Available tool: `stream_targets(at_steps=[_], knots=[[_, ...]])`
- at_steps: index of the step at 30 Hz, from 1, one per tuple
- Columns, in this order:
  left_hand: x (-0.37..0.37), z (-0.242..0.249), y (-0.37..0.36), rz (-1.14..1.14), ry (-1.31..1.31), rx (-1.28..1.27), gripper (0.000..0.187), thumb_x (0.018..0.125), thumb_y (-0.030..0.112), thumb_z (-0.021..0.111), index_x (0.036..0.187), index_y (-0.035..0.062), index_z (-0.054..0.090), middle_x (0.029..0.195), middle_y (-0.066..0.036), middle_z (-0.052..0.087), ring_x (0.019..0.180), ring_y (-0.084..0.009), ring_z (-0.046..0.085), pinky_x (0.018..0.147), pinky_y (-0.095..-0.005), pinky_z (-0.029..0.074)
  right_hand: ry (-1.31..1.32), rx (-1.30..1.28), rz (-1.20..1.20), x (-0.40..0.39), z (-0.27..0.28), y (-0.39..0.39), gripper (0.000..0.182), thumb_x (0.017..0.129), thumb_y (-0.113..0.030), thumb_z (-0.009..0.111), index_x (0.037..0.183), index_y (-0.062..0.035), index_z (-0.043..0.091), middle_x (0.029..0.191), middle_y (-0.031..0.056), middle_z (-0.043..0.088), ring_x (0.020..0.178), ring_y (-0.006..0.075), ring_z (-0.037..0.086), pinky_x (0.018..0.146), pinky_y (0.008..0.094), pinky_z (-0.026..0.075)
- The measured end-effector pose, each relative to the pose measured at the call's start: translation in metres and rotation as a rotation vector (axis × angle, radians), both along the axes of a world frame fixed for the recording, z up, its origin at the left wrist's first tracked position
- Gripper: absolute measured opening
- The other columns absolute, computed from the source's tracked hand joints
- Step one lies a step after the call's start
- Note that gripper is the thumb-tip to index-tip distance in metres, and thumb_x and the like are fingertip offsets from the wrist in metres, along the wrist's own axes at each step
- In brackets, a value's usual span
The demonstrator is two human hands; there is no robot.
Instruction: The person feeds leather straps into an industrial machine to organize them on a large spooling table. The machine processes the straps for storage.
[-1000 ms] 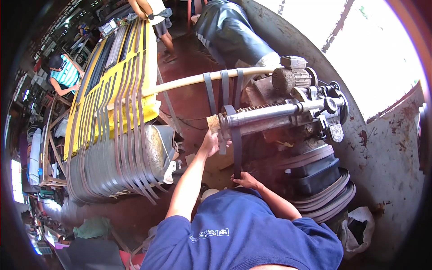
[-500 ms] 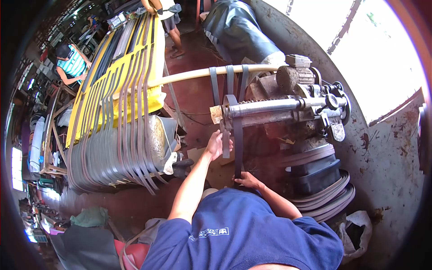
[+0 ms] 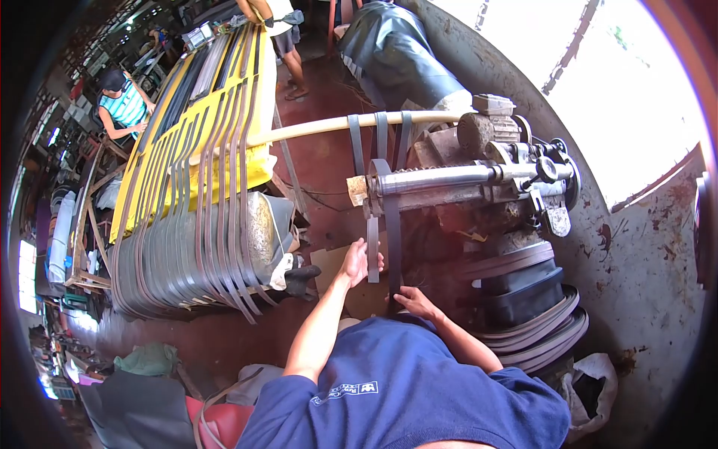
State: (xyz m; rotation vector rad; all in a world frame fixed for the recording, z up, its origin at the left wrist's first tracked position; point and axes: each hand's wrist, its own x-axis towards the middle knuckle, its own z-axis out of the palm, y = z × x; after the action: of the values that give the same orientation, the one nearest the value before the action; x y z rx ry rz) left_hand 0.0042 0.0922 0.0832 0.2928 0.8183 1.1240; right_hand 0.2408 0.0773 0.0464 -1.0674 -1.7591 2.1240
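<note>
A long dark strap [image 3: 393, 239] hangs over the metal roller [image 3: 437, 179] of a machine. Its lighter grey end [image 3: 373, 254] dangles on the left side, below the roller's tip. My left hand [image 3: 359, 263] is closed around this grey end, fingertips showing past its right edge. Lower down, my right hand [image 3: 415, 301] pinches the dark length of the strap in front of my body. What lies below the right hand's fingers is hidden by my shirt.
A pale pole [image 3: 329, 129] carrying several straps runs behind the roller. At left, a yellow-covered table [image 3: 254, 82] bears many strips draped over a dark roll. Coiled straps [image 3: 535, 340] are stacked at right by the wall. Two people stand near the table.
The strap's grey end hangs lower than before, and my left hand has come down slightly with it. My right hand stays in nearly the same place on the strap.
</note>
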Motion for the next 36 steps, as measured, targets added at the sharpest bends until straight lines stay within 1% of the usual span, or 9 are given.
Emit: stream_targets(at_steps=[4, 5, 8, 12, 17, 20, 21, 29, 36], knots=[[0.001, -0.005, -0.012, 0.009, -0.014, -0.007, 0.054, 0.095, 0.048, 0.023, 0.117, 0.0045, 0.045, 0.088, -0.011, 0.058, 0.081, -0.0240, 0.057, 0.080, -0.0405, 0.047, 0.056, 0.146, -0.007, -0.005, 0.035, 0.007, 0.023, 0.095, -0.018, 0.049, 0.101, -0.0026, 0.065, 0.094, 0.0049, 0.066, 0.086, 0.0113, 0.057, 0.079, 0.0282, 0.045], [0.002, -0.006, -0.014, 0.011, -0.009, -0.006, 0.054, 0.095, 0.048, 0.023, 0.117, 0.0045, 0.045, 0.087, -0.011, 0.058, 0.081, -0.0240, 0.057, 0.080, -0.0406, 0.047, -0.086, 0.068, 0.034, -0.006, 0.066, 0.011, 0.023, 0.095, -0.019, 0.049, 0.102, -0.0044, 0.064, 0.089, 0.0020, 0.066, 0.079, 0.0081, 0.055, 0.071, 0.0253, 0.045], [0.004, -0.007, -0.019, 0.019, 0.003, -0.007, 0.054, 0.096, 0.047, 0.022, 0.118, 0.0044, 0.045, 0.087, -0.011, 0.058, 0.080, -0.0241, 0.057, 0.079, -0.0410, 0.047, 0.073, 0.046, -0.071, -0.013, 0.059, 0.017, 0.022, 0.095, -0.019, 0.048, 0.105, -0.0049, 0.062, 0.088, 0.0001, 0.066, 0.076, 0.0061, 0.054, 0.065, 0.0227, 0.043], [0.005, -0.005, -0.024, 0.028, 0.006, -0.014, 0.053, 0.096, 0.047, 0.022, 0.118, 0.0047, 0.045, 0.086, -0.011, 0.058, 0.079, -0.0241, 0.057, 0.079, -0.0412, 0.047, 0.201, 0.077, -0.044, -0.024, 0.090, 0.031, 0.019, 0.096, -0.013, 0.045, 0.102, -0.0001, 0.059, 0.093, 0.0051, 0.065, 0.092, 0.0117, 0.057, 0.087, 0.0291, 0.044], [0.008, 0.006, -0.031, 0.035, 0.023, 0.001, 0.055, 0.093, 0.052, 0.027, 0.118, 0.0065, 0.045, 0.084, -0.009, 0.059, 0.077, -0.0210, 0.057, 0.076, -0.0369, 0.047, 0.233, 0.113, -0.106, -0.036, 0.108, 0.045, 0.015, 0.095, -0.014, 0.050, 0.098, 0.0000, 0.056, 0.084, -0.0018, 0.059, 0.076, 0.0040, 0.049, 0.065, 0.0219, 0.042], [0.008, 0.007, -0.033, 0.042, 0.018, 0.007, 0.055, 0.093, 0.051, 0.026, 0.118, 0.0060, 0.044, 0.084, -0.009, 0.059, 0.077, -0.0209, 0.057, 0.076, -0.0369, 0.047, 0.239, 0.164, -0.135, -0.043, 0.110, 0.056, 0.015, 0.095, -0.013, 0.050, 0.098, 0.0005, 0.055, 0.084, -0.0022, 0.059, 0.076, 0.0035, 0.049, 0.065, 0.0214, 0.042], [0.008, 0.005, -0.033, 0.046, 0.010, 0.010, 0.055, 0.093, 0.051, 0.026, 0.118, 0.0059, 0.045, 0.084, -0.009, 0.059, 0.076, -0.0209, 0.057, 0.075, -0.0368, 0.046, 0.092, 0.228, -0.113, -0.043, 0.123, 0.060, 0.021, 0.093, -0.013, 0.051, 0.105, 0.0041, 0.056, 0.088, 0.0045, 0.062, 0.080, 0.0085, 0.054, 0.072, 0.0258, 0.045], [0.008, 0.007, -0.036, 0.053, 0.047, 0.019, 0.054, 0.094, 0.049, 0.024, 0.116, 0.0050, 0.046, 0.082, -0.010, 0.059, 0.075, -0.0221, 0.056, 0.075, -0.0376, 0.046, 0.332, 0.008, -0.339, -0.060, 0.142, 0.072, 0.024, 0.093, -0.015, 0.053, 0.106, 0.0043, 0.056, 0.087, 0.0084, 0.066, 0.078, 0.0128, 0.061, 0.076, 0.0276, 0.049], [0.006, 0.006, -0.040, 0.049, 0.049, -0.018, 0.056, 0.093, 0.050, 0.025, 0.117, 0.0038, 0.045, 0.082, -0.009, 0.059, 0.076, -0.0224, 0.057, 0.076, -0.0373, 0.046, 0.271, 0.076, -0.215, -0.056, 0.117, 0.068, 0.022, 0.092, -0.019, 0.055, 0.098, 0.0023, 0.058, 0.087, 0.0084, 0.067, 0.078, 0.0117, 0.061, 0.076, 0.0262, 0.049]])
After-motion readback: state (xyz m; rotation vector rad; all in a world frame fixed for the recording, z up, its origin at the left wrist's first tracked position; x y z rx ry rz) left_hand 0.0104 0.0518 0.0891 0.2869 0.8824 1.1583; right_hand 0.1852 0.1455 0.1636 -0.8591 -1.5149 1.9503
